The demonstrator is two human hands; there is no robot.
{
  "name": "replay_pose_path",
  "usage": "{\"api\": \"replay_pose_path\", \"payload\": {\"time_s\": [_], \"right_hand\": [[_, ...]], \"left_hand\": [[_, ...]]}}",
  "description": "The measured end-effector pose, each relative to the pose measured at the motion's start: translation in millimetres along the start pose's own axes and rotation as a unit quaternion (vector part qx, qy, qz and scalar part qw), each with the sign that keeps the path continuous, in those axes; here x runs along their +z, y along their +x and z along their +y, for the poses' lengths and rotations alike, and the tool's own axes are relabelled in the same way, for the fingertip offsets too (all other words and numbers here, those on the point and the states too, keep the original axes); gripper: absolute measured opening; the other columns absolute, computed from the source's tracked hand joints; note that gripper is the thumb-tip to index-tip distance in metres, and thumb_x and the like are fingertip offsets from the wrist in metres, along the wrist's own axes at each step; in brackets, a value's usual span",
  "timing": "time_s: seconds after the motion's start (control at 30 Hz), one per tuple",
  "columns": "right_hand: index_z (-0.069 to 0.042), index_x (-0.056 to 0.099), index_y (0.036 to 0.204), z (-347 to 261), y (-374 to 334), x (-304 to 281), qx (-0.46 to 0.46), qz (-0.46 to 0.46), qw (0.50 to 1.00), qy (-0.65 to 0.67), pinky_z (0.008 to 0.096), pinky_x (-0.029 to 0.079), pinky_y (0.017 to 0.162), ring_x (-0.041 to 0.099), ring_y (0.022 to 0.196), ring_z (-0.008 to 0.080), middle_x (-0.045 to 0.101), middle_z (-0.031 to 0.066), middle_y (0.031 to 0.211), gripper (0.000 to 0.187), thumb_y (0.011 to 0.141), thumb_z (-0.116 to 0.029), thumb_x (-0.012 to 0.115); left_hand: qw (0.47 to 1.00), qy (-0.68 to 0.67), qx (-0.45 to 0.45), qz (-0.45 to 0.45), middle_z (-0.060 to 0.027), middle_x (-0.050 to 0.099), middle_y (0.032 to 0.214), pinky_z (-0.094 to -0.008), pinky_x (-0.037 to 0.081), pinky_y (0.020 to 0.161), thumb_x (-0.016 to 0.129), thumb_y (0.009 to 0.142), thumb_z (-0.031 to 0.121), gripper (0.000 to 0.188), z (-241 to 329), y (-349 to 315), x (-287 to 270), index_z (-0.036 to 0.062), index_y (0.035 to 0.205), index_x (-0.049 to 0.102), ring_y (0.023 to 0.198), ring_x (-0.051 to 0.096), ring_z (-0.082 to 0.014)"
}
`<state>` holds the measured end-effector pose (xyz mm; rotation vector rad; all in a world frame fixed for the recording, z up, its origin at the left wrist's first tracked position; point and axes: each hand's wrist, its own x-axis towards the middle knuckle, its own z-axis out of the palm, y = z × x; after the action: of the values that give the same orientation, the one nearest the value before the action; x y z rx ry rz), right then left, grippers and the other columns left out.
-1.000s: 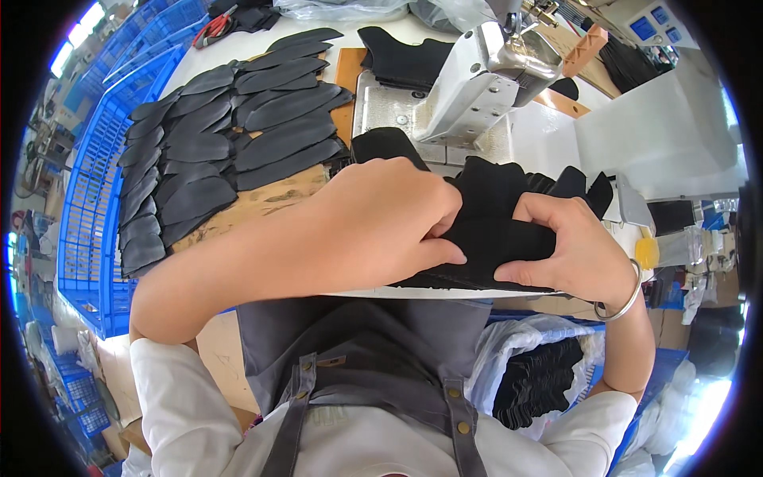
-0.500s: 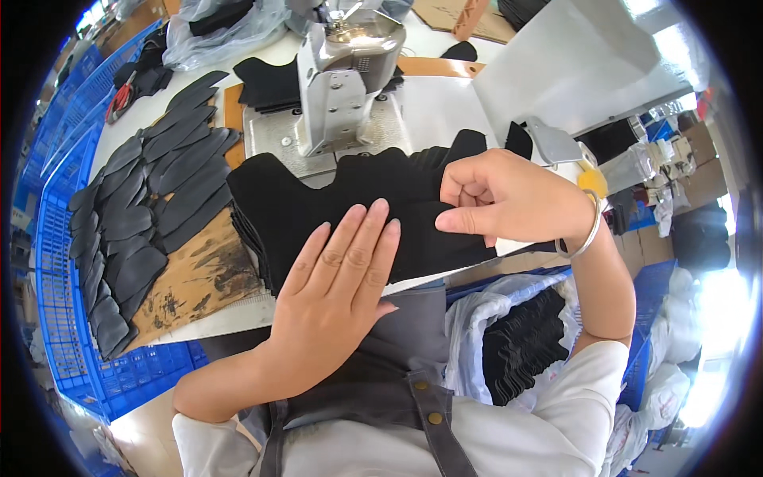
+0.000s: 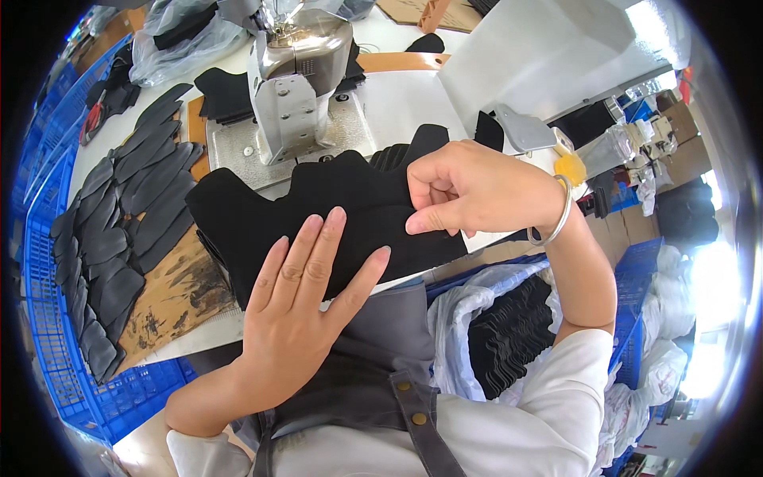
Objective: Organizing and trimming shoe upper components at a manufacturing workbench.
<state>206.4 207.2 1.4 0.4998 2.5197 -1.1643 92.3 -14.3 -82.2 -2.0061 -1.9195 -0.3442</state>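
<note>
My white table carries a stained brown board under overlapping dark strips, a metal machine, a clear plastic bag and, before me, stacked black pieces.

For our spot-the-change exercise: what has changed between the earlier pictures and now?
The left hand has uncurled and drawn back toward the person, its fingers now flat on the black stack. The right hand has drawn its thumb and fingers closer together; its grip is unclear. The view turned, shifting the machine left in the picture. The leaf-shaped pieces look unmoved.
</note>
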Motion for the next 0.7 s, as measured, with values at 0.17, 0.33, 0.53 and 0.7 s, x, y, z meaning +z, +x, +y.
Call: {"api": "replay_pose_path", "payload": {"time_s": [0.17, 0.33, 0.53, 0.7], "right_hand": [[-0.003, 0.055, 0.071, 1.2, -1.0, -0.2, 0.007, 0.007, 1.000, 0.007, 0.0208, 0.042, 0.043, 0.057, 0.046, 0.0082, 0.059, 0.0033, 0.055, 0.029, 0.084, -0.023, 0.071], [-0.004, 0.054, 0.071, 4.2, -4.7, 2.9, 0.009, 0.021, 1.000, 0.020, 0.0238, 0.042, 0.044, 0.057, 0.047, 0.0119, 0.058, 0.0040, 0.055, 0.032, 0.081, -0.027, 0.073], [-0.005, 0.057, 0.090, -8.8, -25.0, 40.0, -0.124, 0.303, 0.877, -0.352, 0.0379, 0.048, 0.063, 0.059, 0.088, 0.0290, 0.060, 0.0106, 0.095, 0.036, 0.068, -0.027, 0.075], [0.002, 0.058, 0.115, 2.4, -28.2, 62.0, -0.231, 0.288, 0.808, -0.458, 0.0339, 0.054, 0.081, 0.058, 0.109, 0.0313, 0.057, 0.0159, 0.123, 0.052, 0.071, -0.020, 0.072]], "left_hand": [[1.000, -0.003, 0.001, 0.002, -0.0216, 0.042, 0.140, -0.0434, 0.037, 0.101, 0.070, 0.069, 0.024, 0.067, 0.3, 1.8, 1.1, 0.0223, 0.133, 0.051, 0.127, 0.044, -0.0337], [1.000, 0.003, 0.004, 0.009, -0.0214, 0.042, 0.140, -0.0429, 0.038, 0.101, 0.070, 0.069, 0.022, 0.066, 1.1, 3.6, 1.0, 0.0221, 0.132, 0.052, 0.126, 0.045, -0.0335], [0.999, 0.019, -0.027, 0.031, -0.0139, 0.047, 0.137, -0.0405, 0.041, 0.096, 0.070, 0.066, 0.025, 0.062, 0.5, 3.7, -3.6, 0.0216, 0.127, 0.056, 0.122, 0.048, -0.0301], [0.990, -0.139, -0.007, -0.011, -0.0113, 0.051, 0.131, -0.0377, 0.042, 0.091, 0.074, 0.064, 0.031, 0.073, -13.3, 16.3, -25.9, 0.0108, 0.130, 0.051, 0.114, 0.051, -0.0286]]}}
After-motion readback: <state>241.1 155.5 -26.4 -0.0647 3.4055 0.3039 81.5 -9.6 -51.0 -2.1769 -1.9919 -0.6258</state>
